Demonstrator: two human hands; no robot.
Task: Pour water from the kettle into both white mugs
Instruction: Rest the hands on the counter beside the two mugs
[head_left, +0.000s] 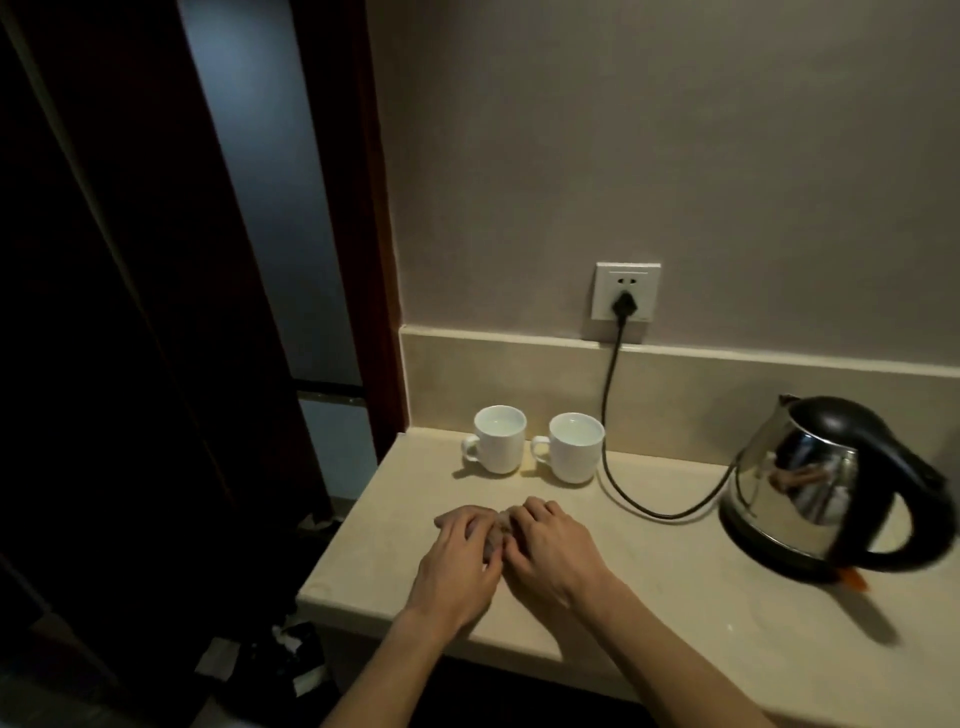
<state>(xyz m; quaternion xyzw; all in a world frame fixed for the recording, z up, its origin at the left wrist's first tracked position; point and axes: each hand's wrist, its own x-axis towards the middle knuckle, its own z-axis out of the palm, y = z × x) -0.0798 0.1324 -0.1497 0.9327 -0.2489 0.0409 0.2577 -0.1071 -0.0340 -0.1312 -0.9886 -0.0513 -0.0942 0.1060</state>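
Observation:
Two white mugs stand side by side at the back left of the beige counter, the left mug (498, 439) and the right mug (574, 448), handles pointing left. Both appear to hold water. A steel kettle (826, 480) with a black lid and handle sits on its base at the right, well apart from the mugs. My left hand (462, 558) and my right hand (553, 551) rest palm down on the counter in front of the mugs, side by side and touching at the fingers. Neither hand holds anything.
A black cord (610, 415) runs from the wall socket (626, 292) down past the right mug to the kettle base. The counter (675, 597) ends at its left edge near a dark doorway, with litter on the floor (291, 654) below.

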